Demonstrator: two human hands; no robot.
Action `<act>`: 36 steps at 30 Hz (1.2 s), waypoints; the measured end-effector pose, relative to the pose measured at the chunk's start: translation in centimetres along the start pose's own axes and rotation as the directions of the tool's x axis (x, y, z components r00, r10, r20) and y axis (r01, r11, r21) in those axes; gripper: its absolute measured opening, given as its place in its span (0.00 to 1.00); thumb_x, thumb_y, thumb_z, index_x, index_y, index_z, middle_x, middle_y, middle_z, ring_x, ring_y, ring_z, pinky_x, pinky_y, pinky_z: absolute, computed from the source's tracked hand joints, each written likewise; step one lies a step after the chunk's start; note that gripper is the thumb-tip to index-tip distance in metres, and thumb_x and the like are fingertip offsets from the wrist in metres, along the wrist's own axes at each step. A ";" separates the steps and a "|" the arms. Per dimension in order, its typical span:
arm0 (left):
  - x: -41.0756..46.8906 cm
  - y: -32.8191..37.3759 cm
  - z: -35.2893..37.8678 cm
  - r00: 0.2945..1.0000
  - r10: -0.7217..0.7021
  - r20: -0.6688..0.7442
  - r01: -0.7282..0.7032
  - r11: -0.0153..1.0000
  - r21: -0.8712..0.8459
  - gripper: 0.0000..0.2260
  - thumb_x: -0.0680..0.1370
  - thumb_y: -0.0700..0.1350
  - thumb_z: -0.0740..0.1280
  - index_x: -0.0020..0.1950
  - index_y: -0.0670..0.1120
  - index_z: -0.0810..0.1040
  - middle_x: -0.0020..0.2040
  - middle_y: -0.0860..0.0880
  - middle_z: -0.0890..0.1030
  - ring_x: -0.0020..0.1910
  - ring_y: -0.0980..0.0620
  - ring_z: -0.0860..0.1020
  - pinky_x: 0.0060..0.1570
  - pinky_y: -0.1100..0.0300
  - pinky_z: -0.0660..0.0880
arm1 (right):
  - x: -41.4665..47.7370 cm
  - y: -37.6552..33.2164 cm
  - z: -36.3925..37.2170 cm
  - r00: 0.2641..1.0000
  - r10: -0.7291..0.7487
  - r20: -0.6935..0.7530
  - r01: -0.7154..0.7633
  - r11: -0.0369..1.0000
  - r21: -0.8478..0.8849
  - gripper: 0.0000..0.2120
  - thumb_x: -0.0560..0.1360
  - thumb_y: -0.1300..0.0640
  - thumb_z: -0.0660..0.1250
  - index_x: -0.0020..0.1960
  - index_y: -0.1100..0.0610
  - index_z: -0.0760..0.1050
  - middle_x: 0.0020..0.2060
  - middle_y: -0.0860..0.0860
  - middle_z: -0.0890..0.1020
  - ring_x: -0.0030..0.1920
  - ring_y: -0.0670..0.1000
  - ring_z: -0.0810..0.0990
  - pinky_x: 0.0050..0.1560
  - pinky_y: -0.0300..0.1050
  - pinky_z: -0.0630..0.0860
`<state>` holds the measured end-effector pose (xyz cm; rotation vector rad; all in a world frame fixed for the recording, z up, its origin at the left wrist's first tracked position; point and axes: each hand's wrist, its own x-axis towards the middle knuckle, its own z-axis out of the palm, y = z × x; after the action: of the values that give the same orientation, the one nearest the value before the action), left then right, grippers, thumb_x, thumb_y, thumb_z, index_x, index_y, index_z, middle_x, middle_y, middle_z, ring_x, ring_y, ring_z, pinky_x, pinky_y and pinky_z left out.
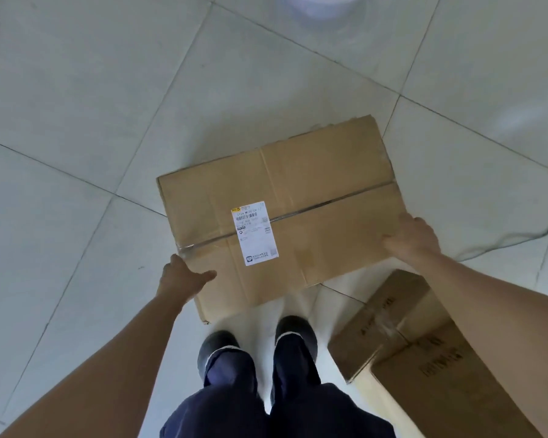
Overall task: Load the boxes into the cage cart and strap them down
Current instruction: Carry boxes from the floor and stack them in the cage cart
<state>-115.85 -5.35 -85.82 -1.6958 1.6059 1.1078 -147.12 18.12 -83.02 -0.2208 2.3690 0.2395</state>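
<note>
Both hands grasp a taped cardboard box over the tiled floor, just ahead of the person's shoes. The left hand grips its near left corner with the thumb on top. The right hand curls over its right edge. A white label sits across the tape seam. A second box lies on the floor just right of the shoes.
</note>
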 end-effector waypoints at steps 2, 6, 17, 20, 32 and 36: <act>2.4 -0.7 1.6 0.998 -0.060 0.030 0.063 0.992 -0.105 0.38 0.70 0.49 0.77 0.71 0.37 0.60 0.68 0.39 0.69 0.66 0.39 0.70 0.58 0.49 0.70 | 2.8 0.1 1.3 0.998 0.044 -0.040 -0.042 0.998 0.049 0.35 0.76 0.43 0.66 0.75 0.60 0.60 0.68 0.61 0.68 0.68 0.63 0.68 0.65 0.56 0.69; 5.3 -1.5 3.4 0.994 -0.101 0.037 0.106 0.971 -0.214 0.43 0.69 0.47 0.78 0.74 0.37 0.56 0.70 0.40 0.68 0.67 0.39 0.69 0.60 0.48 0.70 | 6.9 0.1 3.4 0.987 0.158 -0.010 -0.150 0.955 0.256 0.53 0.67 0.36 0.74 0.78 0.59 0.50 0.73 0.59 0.62 0.73 0.63 0.62 0.71 0.60 0.64; 3.2 -2.5 -0.1 0.980 -0.095 -0.175 0.029 0.938 -0.346 0.35 0.68 0.48 0.78 0.68 0.40 0.66 0.63 0.42 0.76 0.57 0.39 0.76 0.54 0.44 0.76 | 4.3 -0.8 2.1 0.972 0.225 -0.066 -0.204 0.951 0.235 0.52 0.61 0.33 0.77 0.72 0.60 0.61 0.69 0.58 0.67 0.71 0.62 0.64 0.68 0.61 0.63; 0.1 -2.7 -2.9 0.963 -0.111 -0.246 -0.003 0.907 -0.421 0.32 0.70 0.48 0.76 0.69 0.43 0.67 0.62 0.45 0.76 0.56 0.42 0.75 0.52 0.49 0.74 | 1.0 -0.9 0.5 0.979 0.193 -0.062 -0.168 0.943 0.288 0.51 0.61 0.33 0.76 0.72 0.60 0.63 0.68 0.58 0.67 0.70 0.61 0.64 0.68 0.60 0.65; -18.0 -4.6 -17.4 0.930 -0.117 -0.349 -0.054 0.895 -0.443 0.31 0.72 0.51 0.73 0.72 0.48 0.66 0.67 0.48 0.75 0.63 0.41 0.74 0.60 0.43 0.73 | -17.0 -2.3 -10.6 0.983 0.074 -0.166 0.004 0.906 0.424 0.48 0.61 0.35 0.77 0.70 0.61 0.64 0.66 0.57 0.69 0.64 0.61 0.73 0.62 0.61 0.74; -24.3 -5.4 -22.9 0.907 -0.128 -0.400 -0.092 0.869 -0.486 0.30 0.73 0.50 0.73 0.72 0.47 0.66 0.66 0.47 0.75 0.62 0.41 0.74 0.58 0.45 0.73 | -22.8 -4.6 -16.1 0.973 0.001 -0.232 0.096 0.908 0.408 0.47 0.60 0.34 0.77 0.68 0.60 0.66 0.64 0.56 0.69 0.60 0.61 0.76 0.58 0.60 0.76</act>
<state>-104.89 -11.02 -54.30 -2.4258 1.6330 1.2877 -140.35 11.89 -56.21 -0.1030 2.5691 -0.3368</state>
